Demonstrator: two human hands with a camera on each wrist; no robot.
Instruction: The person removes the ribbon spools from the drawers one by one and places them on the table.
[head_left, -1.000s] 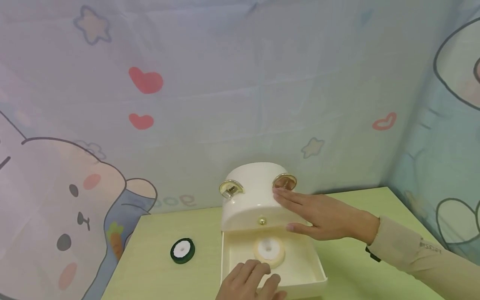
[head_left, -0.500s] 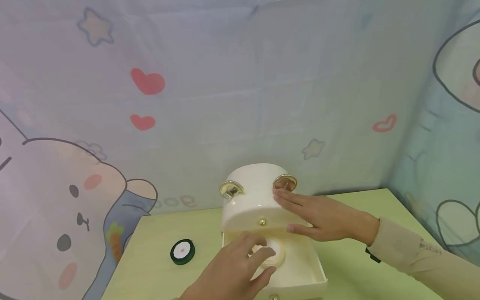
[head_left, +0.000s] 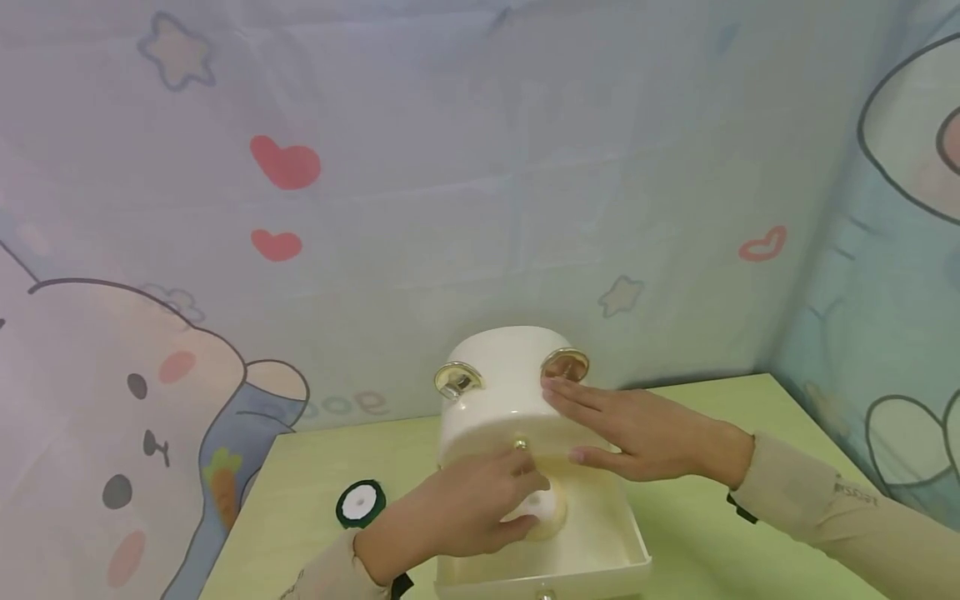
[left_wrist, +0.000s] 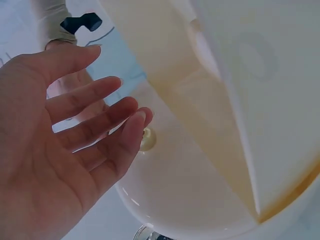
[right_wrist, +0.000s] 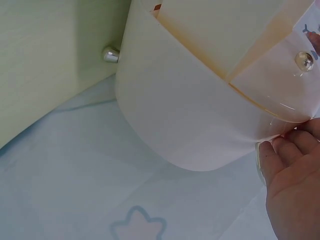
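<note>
- right hand [head_left: 645, 429] lies flat, fingers straight, against the side of the cream storage box [head_left: 513, 392], seemingly to steady it on the tabletop [head_left: 712, 517].
- left hand [head_left: 457, 512] reaches into the open drawer [head_left: 600, 550], fingers relaxed over the cream ribbon roll [head_left: 546, 510] lying inside; whether it grasps it is hidden.
- a dark green ribbon roll [head_left: 361, 503] sits apart to the left, out of the way.
</note>
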